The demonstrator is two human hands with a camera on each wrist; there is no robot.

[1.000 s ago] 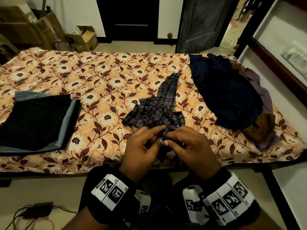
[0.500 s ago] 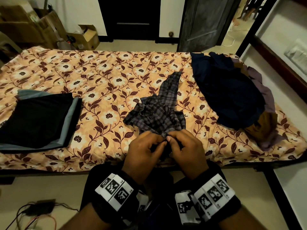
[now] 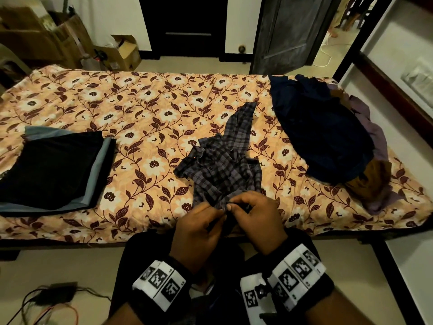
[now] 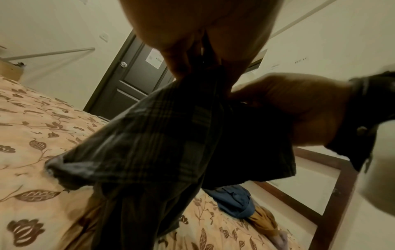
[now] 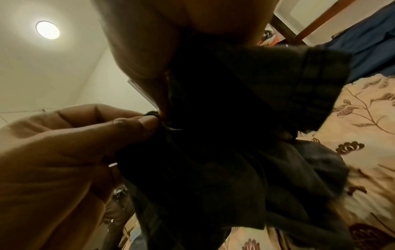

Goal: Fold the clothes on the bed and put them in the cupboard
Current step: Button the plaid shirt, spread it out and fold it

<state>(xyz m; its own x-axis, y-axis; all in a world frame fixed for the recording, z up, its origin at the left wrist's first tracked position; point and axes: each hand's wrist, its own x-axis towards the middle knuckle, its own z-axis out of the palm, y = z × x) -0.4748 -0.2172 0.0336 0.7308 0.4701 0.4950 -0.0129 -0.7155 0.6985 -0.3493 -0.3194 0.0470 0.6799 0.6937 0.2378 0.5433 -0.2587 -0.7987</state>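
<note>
The exact spot where the fingers meet the cloth is hard to read: in both wrist views the fabric is near black and blurred, and the near hem of the garment is hidden behind the knuckles. The cupboard cannot be identified with certainty.

The crumpled grey-and-purple checked cotton shirt lies at the near middle of the bed with the peach floral sheet, one sleeve trailing toward the far side. Its near edge is lifted off the sheet. The left hand pinches that edge between thumb and fingertips; the right hand pinches it just beside, the 2 hands touching.

At the left sits a folded stack of black and grey-blue garments. At the right lies a loose heap of navy, mauve and mustard clothes. On the floor beyond the bed's far left corner stands an open cardboard box; its contents are not legible.
</note>
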